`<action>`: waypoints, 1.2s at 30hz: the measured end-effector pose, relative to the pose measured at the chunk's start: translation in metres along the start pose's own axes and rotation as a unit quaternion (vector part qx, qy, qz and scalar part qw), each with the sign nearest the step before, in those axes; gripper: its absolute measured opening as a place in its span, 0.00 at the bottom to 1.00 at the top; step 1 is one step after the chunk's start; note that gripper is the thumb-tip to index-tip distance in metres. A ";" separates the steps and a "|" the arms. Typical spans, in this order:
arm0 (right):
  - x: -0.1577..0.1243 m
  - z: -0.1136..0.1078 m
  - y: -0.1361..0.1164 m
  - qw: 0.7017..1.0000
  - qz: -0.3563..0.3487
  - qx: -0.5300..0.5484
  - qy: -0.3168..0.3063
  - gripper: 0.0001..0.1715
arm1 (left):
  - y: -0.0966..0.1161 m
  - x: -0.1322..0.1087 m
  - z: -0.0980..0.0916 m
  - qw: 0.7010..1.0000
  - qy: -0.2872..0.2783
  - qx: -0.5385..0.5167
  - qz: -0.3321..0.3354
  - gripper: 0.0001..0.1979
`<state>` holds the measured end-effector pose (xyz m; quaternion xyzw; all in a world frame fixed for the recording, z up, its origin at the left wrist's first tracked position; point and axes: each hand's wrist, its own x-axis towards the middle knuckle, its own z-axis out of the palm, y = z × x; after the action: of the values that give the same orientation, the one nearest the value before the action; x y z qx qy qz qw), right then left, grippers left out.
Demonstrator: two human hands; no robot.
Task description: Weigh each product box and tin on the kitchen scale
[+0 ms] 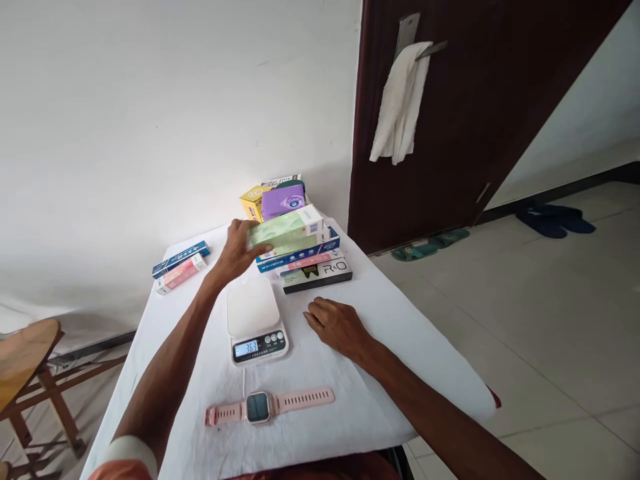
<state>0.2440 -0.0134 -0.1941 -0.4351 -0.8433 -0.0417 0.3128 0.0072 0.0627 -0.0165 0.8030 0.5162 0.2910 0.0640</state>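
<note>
My left hand (239,250) grips the left end of a light green toothpaste box (287,227), with the fingers over its top and the thumb below. The box is above a blue box (300,257) and a pink box (313,261); whether it touches them I cannot tell. In front of these is a black and white R&O box (317,275). My right hand (340,325) rests on the table with its fingers curled in and nothing visible in them. Between my forearms stands a white kitchen scale (253,310), its display lit and its platform bare.
A pink-strapped smartwatch (258,407) lies near the front edge of the white-covered table (395,393). Blue (180,259) and pink (181,274) boxes lie at left. A purple packet (283,201) and yellow box (253,200) stand against the wall. A wooden stool (33,353) is left.
</note>
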 end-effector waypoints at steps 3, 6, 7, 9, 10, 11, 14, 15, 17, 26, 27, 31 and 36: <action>0.001 -0.002 0.000 1.000 0.003 0.013 -0.002 0.18 | -0.003 -0.054 -0.029 1.000 0.006 0.001 -0.028 0.25; 0.000 -0.004 -0.001 1.000 -0.002 0.029 0.005 0.18 | -0.012 -0.110 -0.044 0.998 -0.010 0.004 -0.065 0.22; 0.000 -0.005 -0.002 0.999 -0.002 0.035 0.005 0.18 | -0.015 -0.126 -0.045 0.997 -0.018 -0.001 -0.076 0.22; -0.001 -0.005 -0.002 0.999 0.004 0.043 0.001 0.19 | -0.021 -0.152 -0.040 0.995 -0.032 -0.016 -0.094 0.22; -0.001 -0.005 -0.002 0.999 0.006 0.046 -0.002 0.19 | -0.024 -0.161 -0.036 0.994 -0.038 -0.024 -0.102 0.22; -0.001 -0.005 -0.002 0.999 0.007 0.047 -0.004 0.20 | -0.026 -0.168 -0.031 0.993 -0.042 -0.032 -0.109 0.22; -0.001 -0.005 -0.001 0.999 0.000 0.049 -0.004 0.21 | -0.033 -0.178 -0.018 0.991 -0.049 -0.050 -0.114 0.23; -0.002 -0.005 -0.001 0.999 -0.003 0.049 -0.002 0.21 | -0.034 -0.179 -0.014 0.991 -0.052 -0.052 -0.112 0.23; -0.002 -0.006 -0.001 0.999 -0.004 0.048 0.002 0.22 | -0.038 -0.179 -0.010 0.991 -0.059 -0.047 -0.107 0.24; -0.001 -0.010 -0.003 0.999 0.011 0.047 -0.024 0.22 | -0.045 -0.181 -0.012 0.991 -0.077 -0.004 -0.111 0.35; -0.001 -0.010 -0.003 0.998 0.013 0.049 -0.026 0.22 | -0.043 -0.182 -0.016 0.992 -0.066 -0.002 -0.110 0.37; -0.001 -0.010 -0.004 0.998 0.015 0.056 -0.026 0.23 | -0.031 -0.180 -0.043 0.994 0.030 0.009 -0.109 0.33; -0.002 -0.011 -0.004 0.998 0.015 0.050 -0.024 0.24 | -0.017 -0.173 -0.065 0.992 0.086 0.033 -0.087 0.31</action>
<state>0.2469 -0.0210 -0.1853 -0.4322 -0.8449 0.0155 0.3147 -0.0924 -0.0924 -0.0396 0.7288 0.5968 0.3353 0.0181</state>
